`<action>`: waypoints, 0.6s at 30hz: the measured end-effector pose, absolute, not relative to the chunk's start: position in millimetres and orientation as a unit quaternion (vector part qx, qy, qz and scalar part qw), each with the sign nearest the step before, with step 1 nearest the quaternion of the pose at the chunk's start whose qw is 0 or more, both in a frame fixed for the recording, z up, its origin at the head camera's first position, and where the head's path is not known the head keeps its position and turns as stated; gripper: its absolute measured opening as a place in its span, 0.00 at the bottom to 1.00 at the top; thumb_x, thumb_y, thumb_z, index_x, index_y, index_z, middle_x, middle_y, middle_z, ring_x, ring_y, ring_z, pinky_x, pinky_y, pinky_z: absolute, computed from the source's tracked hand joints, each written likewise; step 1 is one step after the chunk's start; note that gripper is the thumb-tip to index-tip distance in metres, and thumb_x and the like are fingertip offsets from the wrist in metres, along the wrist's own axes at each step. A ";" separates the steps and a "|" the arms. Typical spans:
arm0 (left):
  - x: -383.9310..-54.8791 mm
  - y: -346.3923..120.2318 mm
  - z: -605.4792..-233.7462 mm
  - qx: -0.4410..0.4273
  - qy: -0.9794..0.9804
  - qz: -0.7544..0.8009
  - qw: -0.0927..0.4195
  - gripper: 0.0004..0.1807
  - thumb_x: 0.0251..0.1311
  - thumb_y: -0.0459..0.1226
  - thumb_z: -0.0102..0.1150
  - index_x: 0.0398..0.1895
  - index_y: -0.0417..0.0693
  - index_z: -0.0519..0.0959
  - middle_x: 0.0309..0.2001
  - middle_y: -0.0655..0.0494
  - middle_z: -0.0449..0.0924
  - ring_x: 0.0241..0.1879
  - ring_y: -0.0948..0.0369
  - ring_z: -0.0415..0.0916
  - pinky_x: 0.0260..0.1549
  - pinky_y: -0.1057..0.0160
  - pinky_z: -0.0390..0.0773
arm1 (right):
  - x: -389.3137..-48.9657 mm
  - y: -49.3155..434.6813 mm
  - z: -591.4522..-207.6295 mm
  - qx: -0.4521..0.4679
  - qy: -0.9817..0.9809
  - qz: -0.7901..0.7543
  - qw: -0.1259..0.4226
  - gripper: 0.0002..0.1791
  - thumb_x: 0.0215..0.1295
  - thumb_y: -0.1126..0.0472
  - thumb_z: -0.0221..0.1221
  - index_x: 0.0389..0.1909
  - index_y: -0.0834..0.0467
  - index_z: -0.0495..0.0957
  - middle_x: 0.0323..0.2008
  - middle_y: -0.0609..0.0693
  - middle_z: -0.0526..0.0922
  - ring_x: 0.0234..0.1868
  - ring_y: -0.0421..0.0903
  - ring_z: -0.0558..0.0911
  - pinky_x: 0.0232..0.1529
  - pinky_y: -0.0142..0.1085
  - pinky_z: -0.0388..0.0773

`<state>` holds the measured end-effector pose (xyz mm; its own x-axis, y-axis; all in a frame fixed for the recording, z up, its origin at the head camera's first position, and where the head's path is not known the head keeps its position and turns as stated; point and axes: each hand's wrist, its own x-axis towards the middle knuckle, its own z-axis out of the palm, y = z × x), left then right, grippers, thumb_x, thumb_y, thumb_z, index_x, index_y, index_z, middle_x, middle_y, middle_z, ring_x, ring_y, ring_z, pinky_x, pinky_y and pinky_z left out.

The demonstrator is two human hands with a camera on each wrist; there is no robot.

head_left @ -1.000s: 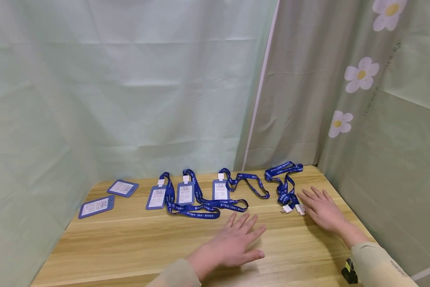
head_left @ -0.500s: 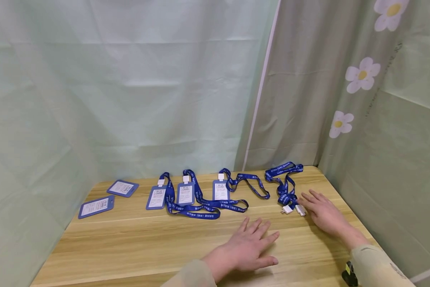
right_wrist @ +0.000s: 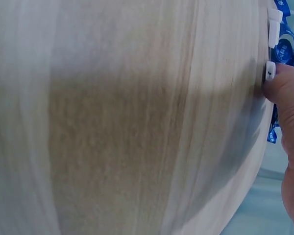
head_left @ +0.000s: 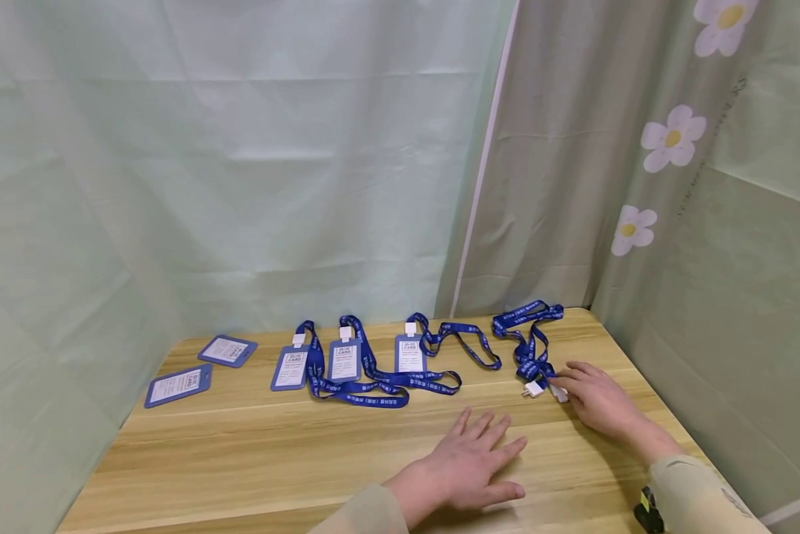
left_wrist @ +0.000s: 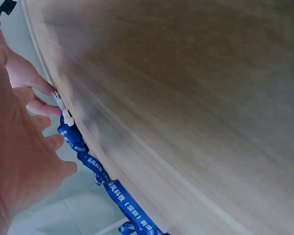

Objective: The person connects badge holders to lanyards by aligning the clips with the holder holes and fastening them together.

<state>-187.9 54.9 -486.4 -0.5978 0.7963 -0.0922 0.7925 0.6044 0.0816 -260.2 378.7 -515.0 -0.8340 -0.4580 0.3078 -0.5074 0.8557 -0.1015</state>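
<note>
My right hand (head_left: 601,400) is at the bunched blue lanyards (head_left: 535,348) on the right of the table. Its thumb and fingers pinch a white clip (head_left: 559,393) at the near end of the bunch. The right wrist view shows this white clip (right_wrist: 270,71) against the thumb. Beside it lies a second white clip (head_left: 533,389), free of the hand. My left hand (head_left: 468,463) holds nothing; its fingers are spread, palm down, over the front middle of the table. The left wrist view shows blue lanyard straps (left_wrist: 127,203) beyond that hand.
Three blue badge holders (head_left: 289,368) with lanyards attached lie in a row along the back of the wooden table (head_left: 253,467). Two badge holders (head_left: 178,385) without straps lie at the left. A pale curtain (head_left: 306,185) hangs behind; a flowered one closes the right side.
My right hand has drawn its fingers in and down onto one white clip. The left hand has slid to the right, fingers still spread. The badges have not moved.
</note>
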 end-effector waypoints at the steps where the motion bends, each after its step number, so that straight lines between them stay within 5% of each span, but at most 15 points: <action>1: -187.9 54.6 -486.7 0.444 0.894 0.015 0.060 0.41 0.70 0.72 0.23 0.83 0.73 0.45 0.83 0.56 0.41 0.81 0.51 0.40 0.75 0.40 0.42 | -260.4 378.0 -515.0 0.254 -0.953 0.087 0.140 0.20 0.64 0.70 0.63 0.57 0.57 0.84 0.55 0.58 0.84 0.61 0.63 0.76 0.62 0.63 0.70; 7: -188.5 53.4 -488.2 0.443 0.894 0.018 0.065 0.41 0.70 0.72 0.23 0.83 0.73 0.45 0.83 0.57 0.41 0.81 0.51 0.41 0.75 0.40 0.42 | -261.4 375.7 -514.1 0.265 -0.953 0.062 0.131 0.21 0.64 0.65 0.64 0.58 0.53 0.84 0.48 0.49 0.83 0.51 0.51 0.78 0.55 0.54 0.77; 18: -189.8 52.6 -487.3 0.442 0.894 0.021 0.064 0.41 0.70 0.72 0.24 0.83 0.72 0.46 0.83 0.56 0.43 0.81 0.51 0.41 0.75 0.40 0.44 | -260.8 364.7 -510.1 0.267 -0.951 0.092 0.127 0.15 0.69 0.57 0.67 0.54 0.54 0.85 0.48 0.47 0.83 0.51 0.49 0.77 0.54 0.52 0.79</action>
